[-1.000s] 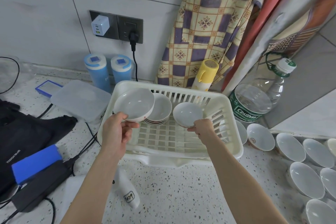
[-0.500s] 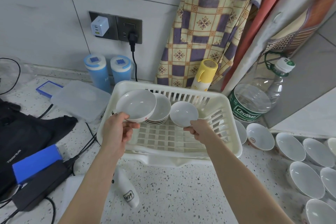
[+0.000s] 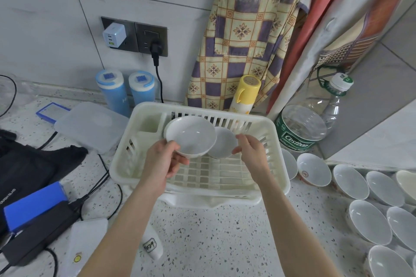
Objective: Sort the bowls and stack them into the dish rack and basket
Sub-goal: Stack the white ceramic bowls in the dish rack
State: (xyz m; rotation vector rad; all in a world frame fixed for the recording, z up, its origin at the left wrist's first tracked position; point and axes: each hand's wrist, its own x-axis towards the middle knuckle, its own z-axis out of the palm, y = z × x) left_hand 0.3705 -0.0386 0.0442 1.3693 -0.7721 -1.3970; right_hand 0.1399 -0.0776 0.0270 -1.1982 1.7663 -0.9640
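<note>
The large bowl (image 3: 190, 136) has moved right over the last second and now hangs directly above the spot where a short pile of bowls stood in the rack; that pile is now hidden beneath it. The left hand (image 3: 161, 163) holds this bowl by its near rim, thumb on the inside edge and fingers curled under. It looks ready to go down onto the pile, so this step is close to done.

The bowl is round, so it has no long axis; its mouth opens upward and tips a little toward the person.

Just right of the left grip, the small bowl (image 3: 224, 143) has shifted left and now tucks partly behind the large one, mouth up and tilted the same way. The right hand (image 3: 251, 153) pinches its right edge.

Both bowls hover over the back half of the white dish rack (image 3: 126, 153) on the counter (image 3: 225, 243). Well right of the right grip, loose bowls (image 3: 367, 221) wait unsorted.
</note>
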